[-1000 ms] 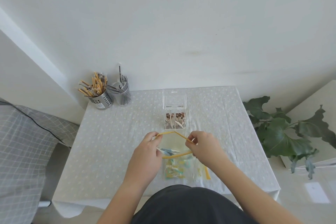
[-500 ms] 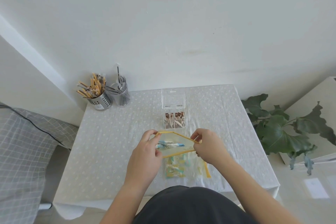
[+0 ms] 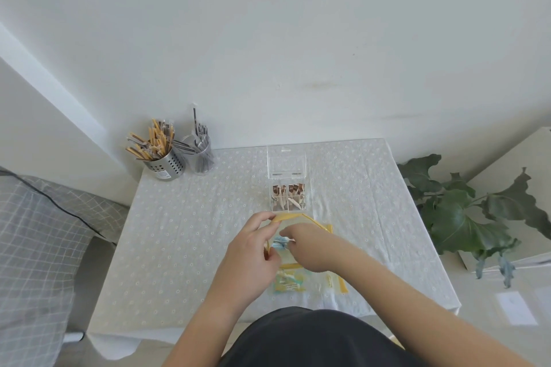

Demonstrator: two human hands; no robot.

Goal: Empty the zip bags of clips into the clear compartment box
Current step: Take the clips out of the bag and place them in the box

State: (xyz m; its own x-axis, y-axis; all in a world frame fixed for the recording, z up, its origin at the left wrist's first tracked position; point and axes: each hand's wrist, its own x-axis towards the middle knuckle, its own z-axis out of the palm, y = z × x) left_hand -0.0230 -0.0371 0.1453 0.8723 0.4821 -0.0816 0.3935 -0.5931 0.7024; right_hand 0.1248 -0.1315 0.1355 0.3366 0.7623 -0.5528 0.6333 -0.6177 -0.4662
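- The left hand's fingers and thumb pinch the yellow zip rim of the zip bag, holding its mouth open above the table.
- The right hand's fingertips curl down into that mouth, at the blue clips; I cannot tell whether they have closed on one.
- The compartment box sits just beyond the bag with its lid standing open; brown and white clips already lie in its cells.
- A second bag of yellow and teal clips lies flat under the wrists, near the table's front edge.
- Risks, as I judge them:
  - the bag hangs from a single pinch, so a tug from inside could pull the rim free and spill clips onto the cloth;
  - the cells look narrow, so tipping the bag rather than picking could send clips over the walls or into a cell already taken;
  - a forearm sweeping forward could knock the light box or fold its lid shut;
  - the wrists could drag the second bag off the near edge.
- The table wears a white dotted cloth, slightly creased; small clips could hide in its folds.
- At the far left corner stand a steel holder of wrapped sticks and a glass jar.
- Around it are a white wall behind, a leafy plant on the right and grid-patterned bedding on the left.
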